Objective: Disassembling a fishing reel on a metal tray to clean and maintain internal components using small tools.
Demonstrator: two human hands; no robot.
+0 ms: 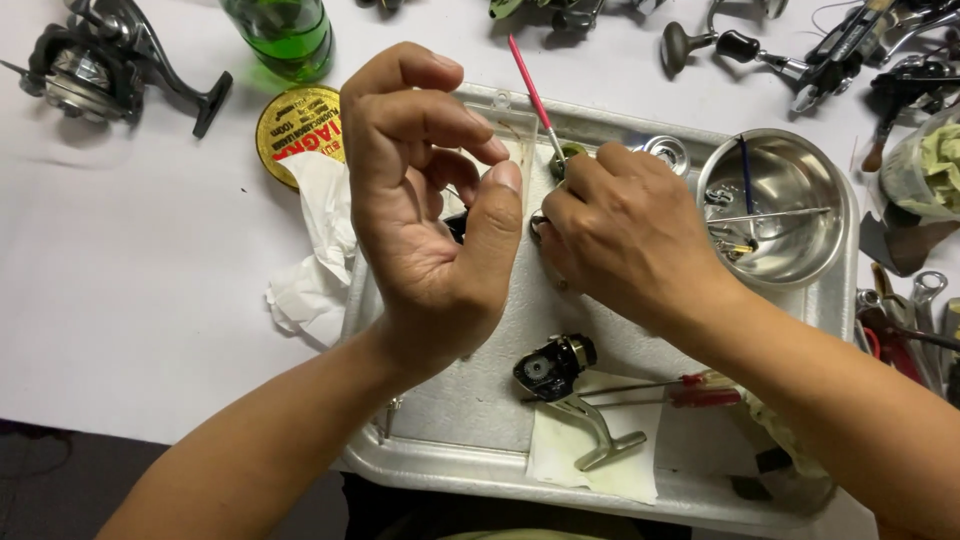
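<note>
Head view: nearest the camera, a black reel body [553, 367] with a metal foot lies on a paper pad in the metal tray [480, 420], beside a red-handled screwdriver [690, 390]. Above it, the left hand [430, 200] is raised, fingers curled loosely, holding nothing visible. The right hand [625, 235] grips a pink-handled brush [535, 95], its tip on a small greenish part [572, 153]. Beyond, a steel bowl [790, 175] holds tools; a green bottle [285, 35] stands farther back.
</note>
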